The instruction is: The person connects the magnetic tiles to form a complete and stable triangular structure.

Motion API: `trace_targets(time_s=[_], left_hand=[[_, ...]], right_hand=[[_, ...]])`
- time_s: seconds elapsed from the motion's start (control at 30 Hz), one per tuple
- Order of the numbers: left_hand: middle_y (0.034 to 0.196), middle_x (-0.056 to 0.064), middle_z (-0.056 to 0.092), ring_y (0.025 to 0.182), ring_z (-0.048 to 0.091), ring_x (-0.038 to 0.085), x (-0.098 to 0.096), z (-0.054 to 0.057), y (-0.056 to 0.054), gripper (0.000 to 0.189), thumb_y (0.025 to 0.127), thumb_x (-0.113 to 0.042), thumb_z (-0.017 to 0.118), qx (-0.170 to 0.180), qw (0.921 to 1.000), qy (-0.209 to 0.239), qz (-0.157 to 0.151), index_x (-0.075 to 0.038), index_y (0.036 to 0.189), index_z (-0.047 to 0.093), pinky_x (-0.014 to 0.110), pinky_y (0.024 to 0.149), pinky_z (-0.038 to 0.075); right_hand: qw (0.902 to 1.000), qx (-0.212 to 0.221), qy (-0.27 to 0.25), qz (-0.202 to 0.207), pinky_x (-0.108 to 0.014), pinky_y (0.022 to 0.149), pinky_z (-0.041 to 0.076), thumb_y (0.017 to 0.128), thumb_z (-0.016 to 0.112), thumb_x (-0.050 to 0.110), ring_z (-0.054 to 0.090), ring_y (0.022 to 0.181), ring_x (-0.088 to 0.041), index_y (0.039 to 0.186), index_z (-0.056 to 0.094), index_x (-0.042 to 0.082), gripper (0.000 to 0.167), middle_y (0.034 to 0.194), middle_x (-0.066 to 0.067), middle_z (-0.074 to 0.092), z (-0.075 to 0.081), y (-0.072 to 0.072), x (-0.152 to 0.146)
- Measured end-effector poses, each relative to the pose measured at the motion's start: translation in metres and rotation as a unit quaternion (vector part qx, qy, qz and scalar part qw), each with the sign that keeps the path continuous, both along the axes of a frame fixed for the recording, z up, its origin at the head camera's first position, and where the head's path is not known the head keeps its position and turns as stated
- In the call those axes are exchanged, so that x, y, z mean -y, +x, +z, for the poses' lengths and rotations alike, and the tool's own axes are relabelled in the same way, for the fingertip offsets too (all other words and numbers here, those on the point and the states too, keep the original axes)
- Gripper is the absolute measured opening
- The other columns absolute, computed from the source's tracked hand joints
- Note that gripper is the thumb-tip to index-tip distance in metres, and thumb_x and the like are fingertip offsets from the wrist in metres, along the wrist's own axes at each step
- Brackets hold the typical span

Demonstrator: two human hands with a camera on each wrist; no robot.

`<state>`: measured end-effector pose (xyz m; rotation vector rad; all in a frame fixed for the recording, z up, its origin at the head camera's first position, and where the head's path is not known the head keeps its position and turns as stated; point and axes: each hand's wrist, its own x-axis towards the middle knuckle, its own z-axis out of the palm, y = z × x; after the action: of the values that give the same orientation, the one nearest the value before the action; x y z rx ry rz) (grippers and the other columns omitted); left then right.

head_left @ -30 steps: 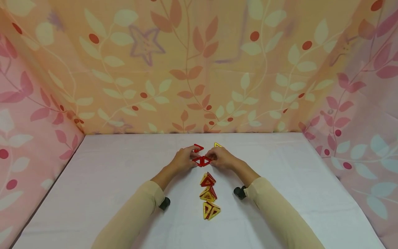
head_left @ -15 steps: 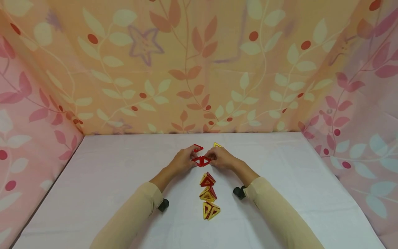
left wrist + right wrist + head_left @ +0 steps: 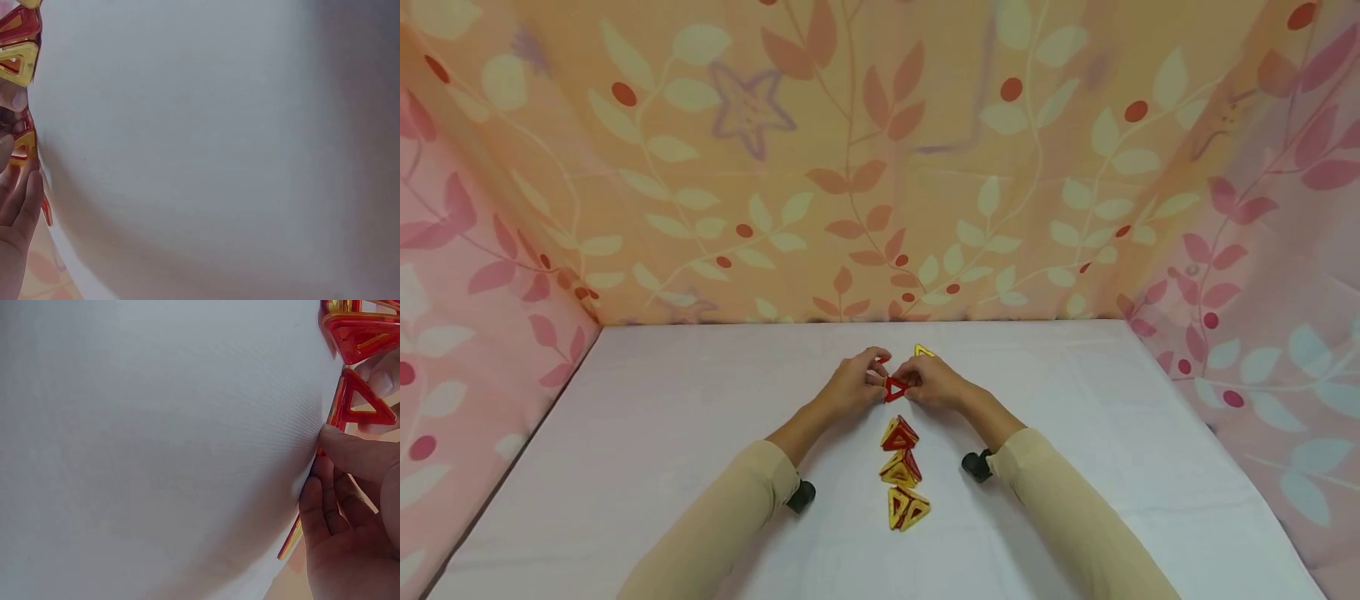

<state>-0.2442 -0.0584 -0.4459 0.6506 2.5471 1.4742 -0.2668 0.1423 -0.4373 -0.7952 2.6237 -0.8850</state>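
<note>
My left hand [image 3: 853, 387] pinches a triangular magnetic tile [image 3: 29, 139] that shows yellow-orange in the left wrist view and is mostly hidden by the fingers in the head view. Close beside it, my right hand [image 3: 936, 383] pinches a red triangular magnetic tile [image 3: 888, 392] at its right corner, low over the white table. The right wrist view shows a red triangle [image 3: 365, 417] raised at an angle from another red tile edge [image 3: 337, 403], with the left fingers behind it. Both thumbs face the near side of the tiles.
Three small pyramids of red and yellow tiles stand in a line toward me: the far one [image 3: 899, 444], the middle one [image 3: 898, 479] and the near one [image 3: 895, 508]. Beyond the hands lie a yellow triangle [image 3: 922, 347] and a partly covered red one [image 3: 882, 360]. Patterned cloth [image 3: 880, 275] encloses the table.
Two red triangles lay flat side by side; my left hand has moved right and tipped the left one up against the other. My right hand stays nearly still.
</note>
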Motion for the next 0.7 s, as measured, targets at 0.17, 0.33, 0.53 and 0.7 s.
trace_targets(time_s=[0.17,0.33,0.53,0.7], left_hand=[[0.109,0.017,0.067,0.102,0.069,0.029,-0.0017,0.0012,0.0021,0.048,0.086,0.01,0.069,0.009,0.9999,0.005,0.013,0.003,0.13,0.052,0.038,0.086,0.057],[0.11,0.016,0.068,0.104,0.069,0.029,-0.0011,0.0001,0.0022,0.048,0.086,0.009,0.07,0.017,0.9996,0.005,0.021,0.002,0.13,0.053,0.04,0.088,0.056],[0.111,0.015,0.068,0.105,0.069,0.028,0.0001,-0.0006,0.0027,0.047,0.087,0.006,0.07,0.016,0.9996,-0.01,0.023,0.0,0.131,0.053,0.042,0.092,0.054],[0.11,0.014,0.068,0.104,0.069,0.027,-0.0003,0.0002,0.0016,0.048,0.087,0.006,0.071,0.012,0.9996,-0.014,0.022,0.001,0.131,0.053,0.041,0.092,0.054]], right_hand=[[0.9999,0.004,0.006,-0.01,-0.029,0.079,0.051,0.086,0.069,-0.006,0.056,0.084,-0.016,0.112,0.071,-0.001,0.026,0.094,-0.004,0.065,-0.0004,0.0,0.0004],[0.9999,0.006,-0.001,-0.01,-0.029,0.08,0.051,0.086,0.069,-0.006,0.056,0.085,-0.016,0.113,0.07,-0.002,0.027,0.095,-0.004,0.065,-0.002,0.0,0.0006],[0.9998,-0.007,-0.016,-0.007,-0.029,0.079,0.051,0.086,0.068,-0.008,0.057,0.085,-0.015,0.112,0.07,-0.004,0.027,0.095,-0.006,0.066,-0.0065,0.0021,-0.0002],[0.9997,-0.017,-0.015,0.0,-0.029,0.08,0.051,0.087,0.066,-0.007,0.057,0.086,-0.014,0.115,0.071,-0.001,0.028,0.097,-0.004,0.067,-0.0059,0.0022,-0.0038]])
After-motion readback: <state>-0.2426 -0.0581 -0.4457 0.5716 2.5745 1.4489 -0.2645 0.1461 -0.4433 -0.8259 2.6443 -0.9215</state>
